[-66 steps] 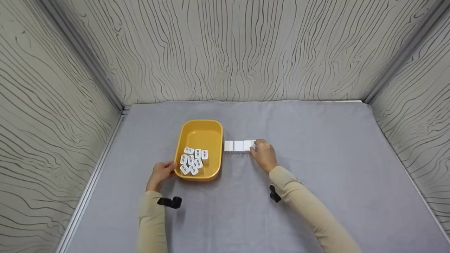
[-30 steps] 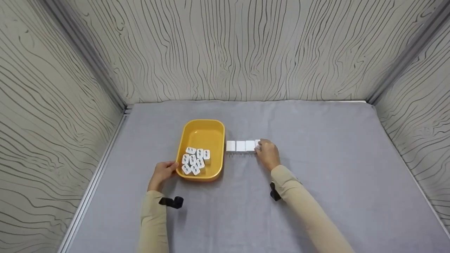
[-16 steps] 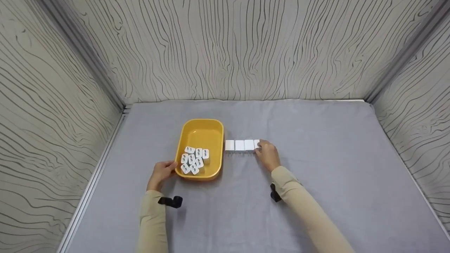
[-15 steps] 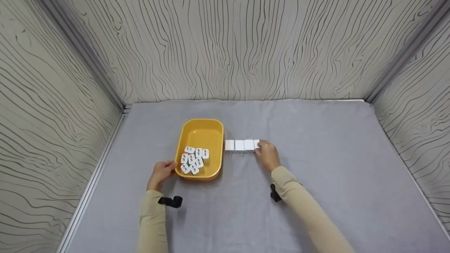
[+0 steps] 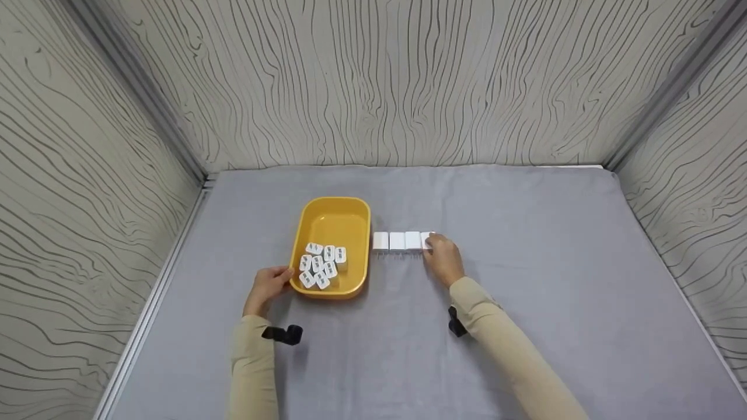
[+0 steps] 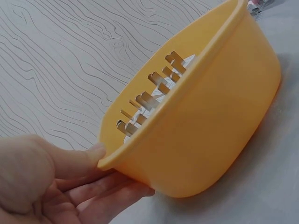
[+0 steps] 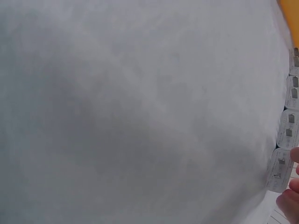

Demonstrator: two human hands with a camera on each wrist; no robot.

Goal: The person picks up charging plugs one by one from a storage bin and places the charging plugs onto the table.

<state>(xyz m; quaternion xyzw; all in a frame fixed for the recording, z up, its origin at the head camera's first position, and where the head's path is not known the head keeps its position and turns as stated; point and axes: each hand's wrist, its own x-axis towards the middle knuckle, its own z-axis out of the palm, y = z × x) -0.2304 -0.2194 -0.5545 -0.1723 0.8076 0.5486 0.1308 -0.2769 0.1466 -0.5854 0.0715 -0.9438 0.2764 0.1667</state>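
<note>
Cloth-covered table (image 5: 554, 291), gray; wood-grain panels (image 5: 373, 87) at back and both sides, gray corner strips (image 5: 137, 87) where they meet.

Right hand (image 5: 444, 256): fingers pinching the end adapter (image 5: 428, 240), white, at the right end of a row; thumb on the near side, fingertips over the far part. Left hand (image 5: 268, 287): grasping the yellow tray (image 5: 360, 280) at its near-left corner, thumb on the rim, other fingers curled under it outside, per left wrist view.

End adapter sits on the table against three more white adapters (image 5: 397, 241), four in line, set side by side, running left toward the tray; prongs (image 7: 289, 133) point at the person. Leftmost one just beside the tray's right wall; contact, can't tell. Inside the tray: eight loose adapters (image 5: 317, 263), bunched in the near half, prongs up, turned at mixed angles; far half shows bare yellow floor.

Farther out: beige sleeves (image 5: 513, 344) on both arms, a black wrist camera (image 5: 283, 334) strapped on the left, another black one on the right cuff. Plain cloth all around, light creases. Print on adapter faces too small to read.
</note>
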